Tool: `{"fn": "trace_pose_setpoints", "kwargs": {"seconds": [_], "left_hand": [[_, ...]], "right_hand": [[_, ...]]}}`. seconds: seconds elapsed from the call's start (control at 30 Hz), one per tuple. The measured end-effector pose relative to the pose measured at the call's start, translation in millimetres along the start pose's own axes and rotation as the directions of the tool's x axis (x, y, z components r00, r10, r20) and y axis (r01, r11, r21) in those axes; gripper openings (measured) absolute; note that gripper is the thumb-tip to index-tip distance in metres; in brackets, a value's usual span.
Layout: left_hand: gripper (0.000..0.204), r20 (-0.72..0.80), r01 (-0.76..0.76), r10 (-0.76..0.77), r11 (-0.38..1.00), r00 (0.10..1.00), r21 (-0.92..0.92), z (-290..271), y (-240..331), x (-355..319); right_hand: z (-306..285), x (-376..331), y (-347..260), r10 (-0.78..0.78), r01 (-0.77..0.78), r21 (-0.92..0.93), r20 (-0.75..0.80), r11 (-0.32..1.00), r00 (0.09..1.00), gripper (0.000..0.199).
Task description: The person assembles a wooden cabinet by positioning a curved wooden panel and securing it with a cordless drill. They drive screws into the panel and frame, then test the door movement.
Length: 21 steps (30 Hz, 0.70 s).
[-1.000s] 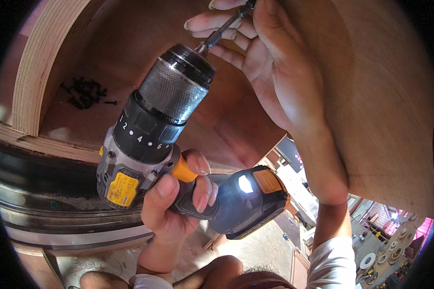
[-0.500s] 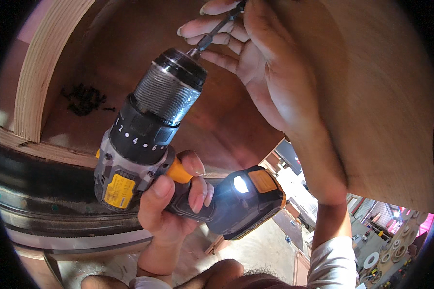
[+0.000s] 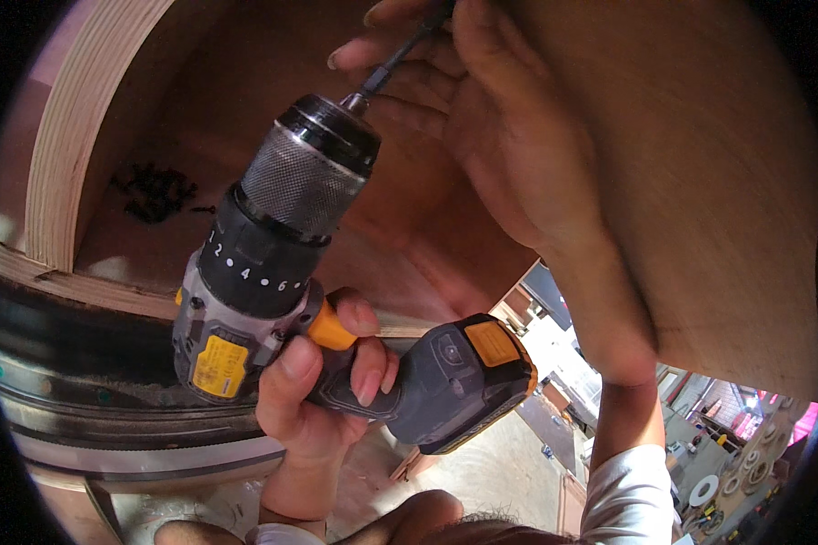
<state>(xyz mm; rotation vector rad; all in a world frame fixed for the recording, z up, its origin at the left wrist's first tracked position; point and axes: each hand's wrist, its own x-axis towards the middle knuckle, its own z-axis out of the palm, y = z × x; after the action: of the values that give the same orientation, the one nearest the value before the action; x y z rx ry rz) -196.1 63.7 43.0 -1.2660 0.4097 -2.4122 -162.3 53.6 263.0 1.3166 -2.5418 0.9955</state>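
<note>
A cordless drill [image 3: 273, 245] with a knurled chuck [image 3: 304, 177] and a dark battery [image 3: 463, 381] is in my left hand [image 3: 304, 391]. My fingers wrap its grip, the index finger by the orange trigger [image 3: 332, 327]. A long driver bit [image 3: 386, 73] slants up from the chuck to the upper edge. My right hand [image 3: 518, 145] is raised beside the bit, its wrist along a wooden panel. Its thumb and forefinger close around the bit's far end. The picture's edge cuts this off, so whatever they pinch is hidden.
A pile of dark screws [image 3: 159, 191] lies on the brown board behind the drill. At left stands a pale timber batten [image 3: 86, 136], above a dark metal beam [image 3: 82, 363]. The plywood panel [image 3: 718, 200] fills the right side. Lower right is a cluttered workbench [image 3: 718, 463].
The lamp on the drill's battery base has gone dark, and the scene is dimmer. The drill has shifted slightly left; my right hand has barely moved.
</note>
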Motion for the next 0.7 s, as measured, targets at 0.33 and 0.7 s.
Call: {"fn": "trace_pose_setpoints", "kwargs": {"seconds": [0.33,0.7], "left_hand": [[0.038,-0.016,0.04,-0.042,0.993,0.999,-0.112,0,4,-3],[0.036,0.004,0.052,-0.052,0.991,0.999,-0.121,0,4,0]], "right_hand": [[-14,9,26,-0.188,0.169,0.138,0.134,0.976,0.973,0.045],[-10,2,14,-0.043,0.028,0.161,0.088,0.987,0.995,0.043]]}}
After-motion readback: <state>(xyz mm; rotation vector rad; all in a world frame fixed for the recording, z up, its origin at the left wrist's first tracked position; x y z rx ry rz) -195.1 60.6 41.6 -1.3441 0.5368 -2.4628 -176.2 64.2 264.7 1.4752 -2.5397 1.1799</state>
